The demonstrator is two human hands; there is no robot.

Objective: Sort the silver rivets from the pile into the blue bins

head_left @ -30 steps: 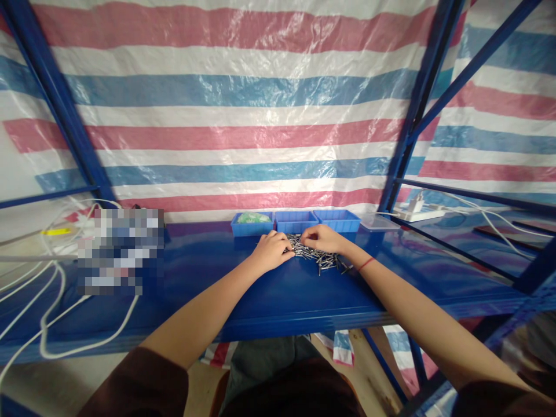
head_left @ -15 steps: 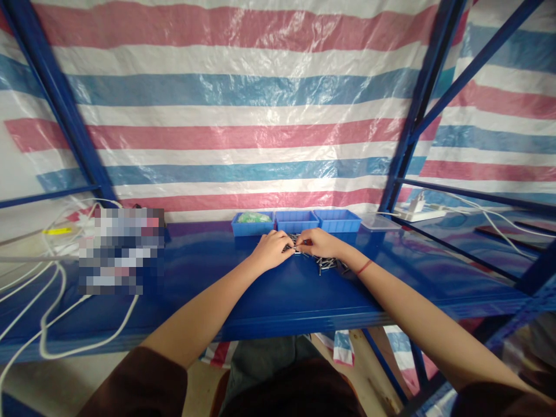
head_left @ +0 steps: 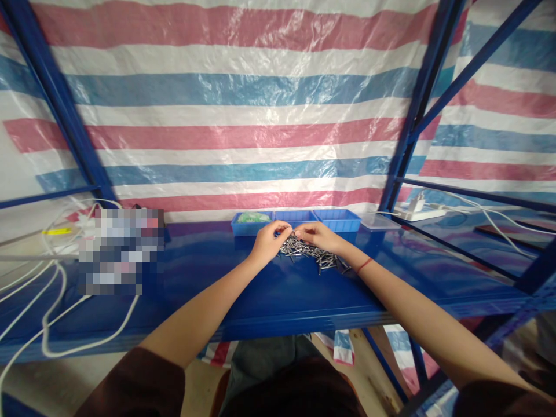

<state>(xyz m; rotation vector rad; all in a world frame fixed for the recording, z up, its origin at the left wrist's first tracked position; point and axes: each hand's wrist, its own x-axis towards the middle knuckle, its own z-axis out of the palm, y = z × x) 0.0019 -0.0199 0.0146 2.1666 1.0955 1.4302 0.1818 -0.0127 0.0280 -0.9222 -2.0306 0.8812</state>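
Note:
A loose pile of small metal screw-like pieces (head_left: pixel 324 258) lies on the blue tabletop (head_left: pixel 299 295). Above its far side, my left hand (head_left: pixel 271 237) and my right hand (head_left: pixel 318 236) meet fingertip to fingertip. Both are closed in a pinch, thumb against fingers. Whatever sits between the fingertips is too small to make out. Just behind the hands stand three blue bins: the left bin (head_left: pixel 238 227) holds something in greenish plastic, the middle bin (head_left: pixel 295 216) is partly covered by my hands, and the right bin (head_left: pixel 343 221) shows its inner wall.
A flat clear plastic lid (head_left: pixel 381 221) lies right of the bins, near a white power strip (head_left: pixel 421 214). White cables (head_left: pixel 54 307) loop over the table's left side beside a blurred-out patch. Blue metal posts (head_left: pixel 417 110) frame the striped sheet (head_left: pixel 243 139) at the back.
Both hands have risen and moved slightly away from me, off the pile, uncovering more of the metal pieces. Their fingertips stay together.

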